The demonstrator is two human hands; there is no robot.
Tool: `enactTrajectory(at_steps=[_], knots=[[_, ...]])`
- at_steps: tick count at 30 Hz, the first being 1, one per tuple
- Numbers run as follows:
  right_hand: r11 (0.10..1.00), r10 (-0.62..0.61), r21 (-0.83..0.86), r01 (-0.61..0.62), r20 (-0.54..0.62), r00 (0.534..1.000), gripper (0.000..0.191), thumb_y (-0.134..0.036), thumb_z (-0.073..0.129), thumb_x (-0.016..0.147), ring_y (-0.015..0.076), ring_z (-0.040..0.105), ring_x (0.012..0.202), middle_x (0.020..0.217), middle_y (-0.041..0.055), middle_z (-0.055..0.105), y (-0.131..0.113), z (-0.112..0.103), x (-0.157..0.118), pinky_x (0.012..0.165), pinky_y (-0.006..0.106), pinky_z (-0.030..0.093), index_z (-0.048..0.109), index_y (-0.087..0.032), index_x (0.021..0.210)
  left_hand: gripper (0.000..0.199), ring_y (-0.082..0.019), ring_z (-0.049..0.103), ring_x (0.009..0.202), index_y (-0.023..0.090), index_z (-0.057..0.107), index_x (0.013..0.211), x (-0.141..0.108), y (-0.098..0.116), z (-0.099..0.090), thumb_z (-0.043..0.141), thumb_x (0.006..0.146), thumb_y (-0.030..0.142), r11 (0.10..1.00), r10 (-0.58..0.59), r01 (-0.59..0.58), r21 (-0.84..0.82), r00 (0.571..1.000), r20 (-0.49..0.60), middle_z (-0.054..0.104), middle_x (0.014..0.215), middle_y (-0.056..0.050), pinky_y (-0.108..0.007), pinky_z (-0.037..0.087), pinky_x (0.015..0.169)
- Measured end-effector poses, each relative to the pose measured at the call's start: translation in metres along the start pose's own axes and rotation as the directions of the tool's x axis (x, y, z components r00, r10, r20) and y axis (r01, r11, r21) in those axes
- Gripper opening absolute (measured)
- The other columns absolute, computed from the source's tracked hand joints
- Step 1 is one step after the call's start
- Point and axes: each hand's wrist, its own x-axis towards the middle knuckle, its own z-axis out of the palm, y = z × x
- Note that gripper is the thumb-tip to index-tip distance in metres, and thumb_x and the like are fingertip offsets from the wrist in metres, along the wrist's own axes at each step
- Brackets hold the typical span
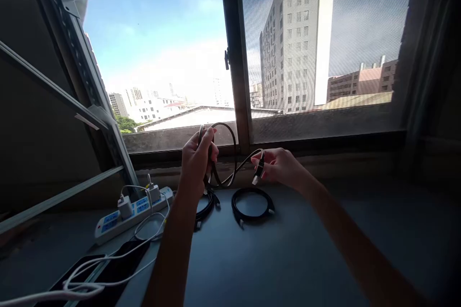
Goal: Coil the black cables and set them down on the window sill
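A black cable with a metal-tipped plug hangs in loops between my two hands, above the table. My left hand is closed round the loops on one side. Between the thumb and fingers of my right hand is pinched the cable's end, its plug pointing down. Below, on the table, lies a coiled black cable with both plugs showing. Another coiled black cable rests left of it, partly hidden behind my left forearm.
A white power strip with two chargers stands at the left, white cords trailing from it over dark flat objects. Metal shelf bars rise on the left. A window backs the grey table.
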Motion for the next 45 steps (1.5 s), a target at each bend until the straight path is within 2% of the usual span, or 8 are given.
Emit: enactTrajectory(at_steps=[4, 10, 16, 22, 27, 32, 37, 45], knots=[[0.956, -0.11, -0.264, 0.129, 0.088, 0.99, 0.017, -0.005, 0.064, 0.085, 0.018, 0.059, 0.055, 0.058, -0.0041, 0.058, -0.007, -0.018, -0.007, 0.047, 0.019, 0.038, 0.072, -0.019, 0.089, 0.026, -0.008, 0.033, 0.034, 0.021, 0.046, 0.07, 0.001, -0.004, 0.001, 0.046, 0.085, 0.042, 0.997, -0.01, 0.008, -0.076, 1.0, -0.028, 0.038, 0.041, 0.004, -0.019, 0.022, 0.032], [0.983, -0.053, -0.149, 0.112, 0.35, 0.935, 0.016, -0.016, 0.057, 0.086, 0.022, 0.06, 0.062, 0.071, 0.0004, 0.061, 0.0, -0.038, -0.008, 0.048, 0.022, 0.042, 0.072, -0.017, 0.091, 0.032, -0.007, 0.023, 0.033, 0.021, 0.033, 0.059, 0.004, -0.009, -0.002, 0.044, 0.089, 0.029, 0.992, 0.062, -0.067, -0.11, 0.997, -0.051, 0.025, 0.037, 0.007, -0.02, 0.022, 0.036], [0.947, -0.153, -0.296, 0.126, -0.072, 0.986, 0.024, -0.027, 0.053, 0.098, 0.0263, 0.057, 0.089, 0.099, 0.0056, 0.06, -0.007, -0.029, -0.008, 0.072, 0.029, 0.047, 0.06, -0.016, 0.118, 0.024, -0.008, 0.027, 0.032, 0.021, 0.04, 0.069, -0.001, -0.007, 0.005, 0.041, 0.091, 0.031, 0.991, 0.068, -0.073, -0.115, 0.996, -0.051, 0.029, 0.037, 0.008, -0.019, 0.026, 0.036], [0.94, -0.276, 0.226, 0.256, 0.062, 0.959, 0.037, -0.043, 0.048, 0.098, 0.0245, 0.055, 0.093, 0.103, 0.0056, 0.057, -0.037, 0.003, -0.011, 0.075, 0.028, 0.048, 0.055, -0.017, 0.123, 0.019, -0.009, 0.033, 0.03, 0.022, 0.049, 0.094, -0.016, -0.014, 0.033, 0.033, 0.093, 0.032, 0.985, 0.035, -0.022, -0.174, 0.997, 0.074, 0.035, 0.038, 0.008, -0.018, 0.028, 0.033], [0.858, -0.267, 0.435, 0.273, -0.076, 0.961, 0.028, -0.04, 0.045, 0.096, 0.0232, 0.056, 0.09, 0.092, 0.0054, 0.058, -0.05, 0.015, -0.007, 0.081, 0.029, 0.045, 0.06, -0.016, 0.097, 0.019, -0.008, 0.042, 0.033, 0.019, 0.049, 0.104, -0.026, -0.022, 0.049, 0.035, 0.092, 0.024, 0.978, 0.078, -0.064, -0.197, 0.995, 0.064, 0.042, 0.045, 0.008, -0.018, 0.034, 0.036], [0.654, -0.057, 0.738, 0.168, -0.173, 0.983, 0.042, -0.016, 0.019, 0.105, 0.0168, 0.058, 0.066, 0.066, -0.0006, 0.05, -0.073, -0.011, -0.016, 0.07, 0.026, 0.05, 0.045, -0.021, 0.072, 0.029, -0.01, 0.046, 0.033, 0.016, 0.05, 0.11, -0.013, -0.028, 0.038, 0.039, 0.091, 0.035, 0.972, 0.165, -0.18, -0.149, 0.981, -0.105, 0.035, 0.036, 0.01, -0.019, 0.04, 0.04], [0.825, 0.278, 0.533, -0.19, -0.089, 0.956, 0.051, -0.031, 0.014, 0.109, 0.0096, 0.014, 0.025, 0.047, -0.0069, 0.023, -0.088, -0.055, -0.035, 0.028, 0.018, 0.019, 0.044, -0.021, 0.069, 0.039, -0.008, 0.032, 0.025, 0.011, 0.052, 0.116, 0.008, -0.026, 0.008, 0.047, 0.089, 0.039, 0.976, 0.131, -0.158, -0.149, 0.975, -0.18, 0.031, 0.033, 0.011, -0.019, 0.026, 0.028], [0.907, 0.157, 0.42, -0.023, -0.289, 0.944, 0.026, -0.019, 0.045, 0.1, 0.0102, 0.029, 0.035, 0.053, -0.001, 0.039, -0.067, -0.072, -0.041, 0.03, 0.014, 0.018, 0.069, -0.013, 0.091, 0.047, -0.009, 0.037, 0.025, 0.013, 0.058, 0.115, 0.009, -0.019, -0.011, 0.038, 0.09, 0.047, 0.978, 0.207, -0.201, 0.059, 0.971, -0.123, 0.039, 0.032, 0.006, -0.02, 0.027, 0.03]])
